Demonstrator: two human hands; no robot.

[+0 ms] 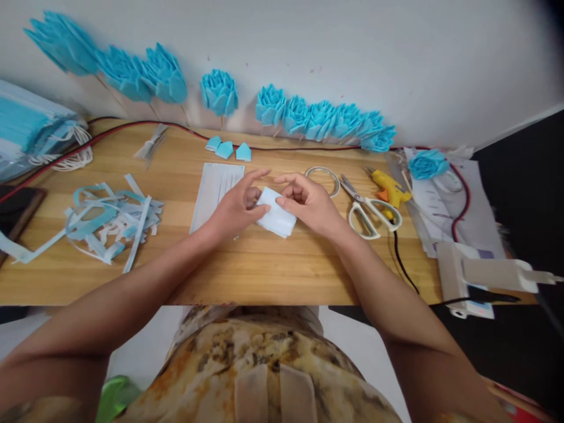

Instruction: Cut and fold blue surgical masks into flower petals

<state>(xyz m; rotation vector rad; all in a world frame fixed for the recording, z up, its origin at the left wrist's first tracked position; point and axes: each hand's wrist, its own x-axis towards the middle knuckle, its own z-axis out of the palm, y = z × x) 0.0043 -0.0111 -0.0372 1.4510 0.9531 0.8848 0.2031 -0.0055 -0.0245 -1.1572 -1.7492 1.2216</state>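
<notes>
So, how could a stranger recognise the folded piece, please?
Find the wooden table, then the left hand and right hand above it. Between them is the small, pale folded piece. Unlike the pleated sheet lying beside the left hand, it is held.

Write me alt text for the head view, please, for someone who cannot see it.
A person's left hand and right hand hold a pale, layered piece over a wooden table. Scissors and a yellow glue gun lie to the right, blue and white offcuts to the left, and blue flowers line the wall behind.
</notes>
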